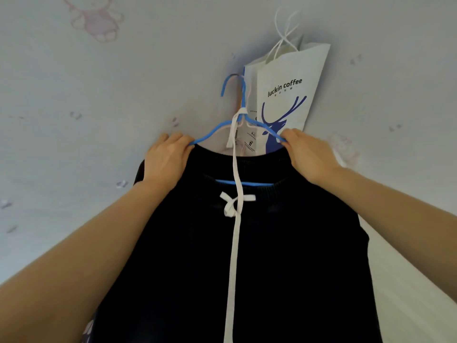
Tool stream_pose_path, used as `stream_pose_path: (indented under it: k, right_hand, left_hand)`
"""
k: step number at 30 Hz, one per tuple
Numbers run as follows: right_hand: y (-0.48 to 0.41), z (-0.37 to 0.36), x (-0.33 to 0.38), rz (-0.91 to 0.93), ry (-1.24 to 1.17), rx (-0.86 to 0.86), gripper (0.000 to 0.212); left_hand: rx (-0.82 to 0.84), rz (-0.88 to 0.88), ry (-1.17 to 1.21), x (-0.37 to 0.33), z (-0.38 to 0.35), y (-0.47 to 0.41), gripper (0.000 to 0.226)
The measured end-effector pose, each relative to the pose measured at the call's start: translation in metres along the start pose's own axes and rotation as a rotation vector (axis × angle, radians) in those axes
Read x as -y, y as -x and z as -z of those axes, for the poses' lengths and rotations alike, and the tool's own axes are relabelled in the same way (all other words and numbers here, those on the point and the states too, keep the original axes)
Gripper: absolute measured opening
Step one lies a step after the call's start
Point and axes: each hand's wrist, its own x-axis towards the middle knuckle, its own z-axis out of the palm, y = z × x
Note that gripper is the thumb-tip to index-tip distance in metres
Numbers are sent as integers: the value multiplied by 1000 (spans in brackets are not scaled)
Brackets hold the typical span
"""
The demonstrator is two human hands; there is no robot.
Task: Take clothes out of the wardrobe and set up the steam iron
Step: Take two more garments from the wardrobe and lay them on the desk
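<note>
Bare wall (74, 107) lies open left of the hanger (212, 131) and above its hook; I can pass a hand there. On the right, the paper bag (291, 70) hangs just beside the hook and behind the hanger's right arm, so that side is crowded. A white cord (233, 243) dangles down the middle of the black garment (284, 243), between the left hand (165, 157) and the right hand (309, 157), crossing any straight reach there.

Patterned wall (99, 120); blue hanger (243, 95), paper bag (291, 68) hanging
</note>
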Motion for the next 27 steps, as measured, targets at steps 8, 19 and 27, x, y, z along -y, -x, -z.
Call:
stream_pose_path:
  k: [8,19,27]
  right_hand:
    - [-14,-52,-10,8,-10,51,6]
    - [-14,-109,-13,-90,33,231,18]
    - [-11,-128,-21,-106,-32,258,20]
  left_hand:
    - [41,14,45,8,-50,7,36]
    - [251,-13,-65,14,-103,19,5]
    - [432,51,19,16,-110,20,24]
